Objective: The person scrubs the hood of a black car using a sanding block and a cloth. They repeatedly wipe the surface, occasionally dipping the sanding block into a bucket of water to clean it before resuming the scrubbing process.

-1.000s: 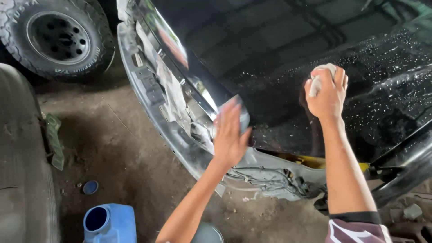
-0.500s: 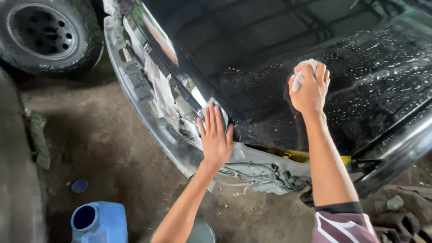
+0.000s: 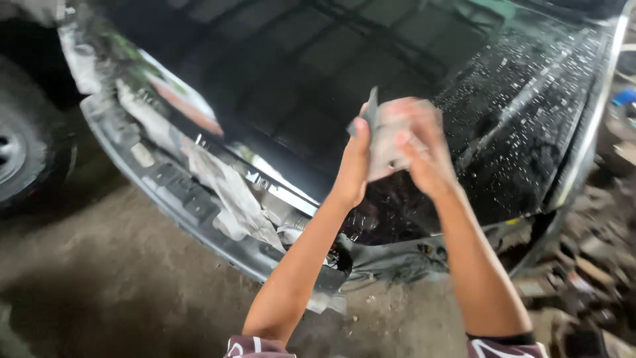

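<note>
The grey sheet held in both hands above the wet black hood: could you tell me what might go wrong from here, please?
1. The grey sheet is pinched only between the left hand and the right hand, both blurred in motion; it might slip onto the dirty floor and pick up grit.
2. The black hood is wet with droplets, so the grip may be slippery.
3. Masking paper along the front edge looks loose and could snag.

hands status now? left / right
Left hand: closed on the grey sheet.
Right hand: closed on the same sheet; blurred.
</note>
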